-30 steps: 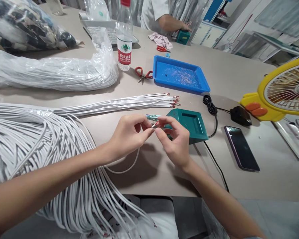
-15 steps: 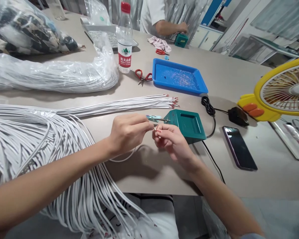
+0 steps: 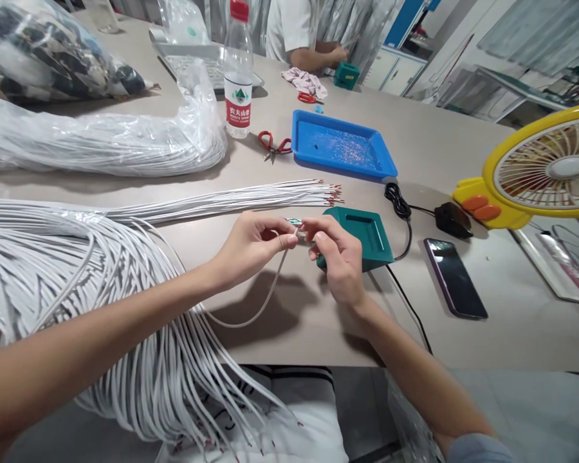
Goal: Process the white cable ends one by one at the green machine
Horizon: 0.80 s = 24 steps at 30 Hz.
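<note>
A white cable (image 3: 269,299) curves up from the table to my left hand (image 3: 255,247), whose thumb and index finger pinch it close to its end. The short red tip of that cable points toward my right hand (image 3: 340,254). There the index fingertip is at the red tip, while the thumb stands apart from it and the other fingers curl. Just behind my hands sits a green box-shaped device (image 3: 364,228) with a recessed top, its front part partly hidden by my right hand. A large bundle of white cables (image 3: 139,347) hangs over the table edge at left.
Straight white cables with red ends (image 3: 251,198) lie behind my hands. Farther back are a blue tray (image 3: 340,164), red-handled snips (image 3: 273,148) and a water bottle (image 3: 238,96). A phone (image 3: 456,278) and yellow fan (image 3: 492,186) stand right. A co-worker (image 3: 294,38) sits across.
My right thumb has lifted away from the cable end, and the right hand has turned upward. The left hand has rolled so its thumb shows, still pinching the cable. The view has shifted slightly.
</note>
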Available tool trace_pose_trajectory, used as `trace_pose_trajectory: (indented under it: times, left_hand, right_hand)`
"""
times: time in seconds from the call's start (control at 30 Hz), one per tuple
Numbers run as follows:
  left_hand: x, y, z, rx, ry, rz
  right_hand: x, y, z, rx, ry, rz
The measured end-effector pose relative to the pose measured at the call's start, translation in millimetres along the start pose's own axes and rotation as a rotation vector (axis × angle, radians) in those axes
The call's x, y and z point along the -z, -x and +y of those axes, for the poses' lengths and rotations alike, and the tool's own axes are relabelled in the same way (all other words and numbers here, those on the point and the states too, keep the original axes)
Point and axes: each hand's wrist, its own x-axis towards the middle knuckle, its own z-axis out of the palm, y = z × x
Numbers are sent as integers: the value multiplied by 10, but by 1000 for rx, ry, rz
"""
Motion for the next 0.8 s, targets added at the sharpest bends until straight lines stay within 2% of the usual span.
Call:
trace_pose_trajectory:
  times: [0.13,0.33,0.5,0.7,0.8]
  left_hand:
    - [-12,11,14,-28,-83,1]
    - [-35,25,13,-69,-192,10]
    - [-39,37,16,-143,-303,32]
    - [-44,44,25,-107,-251,27]
    - [-45,44,33,-104,-229,13]
  right_hand:
    - [-14,3,-20,10,-8,-37]
    - [-34,5,-33,-2,94,8]
    - [-20,16,-28,-11,80,1]
    - [-30,20,24,-45,-73,110]
    - [-24,11,16,-39,-109,30]
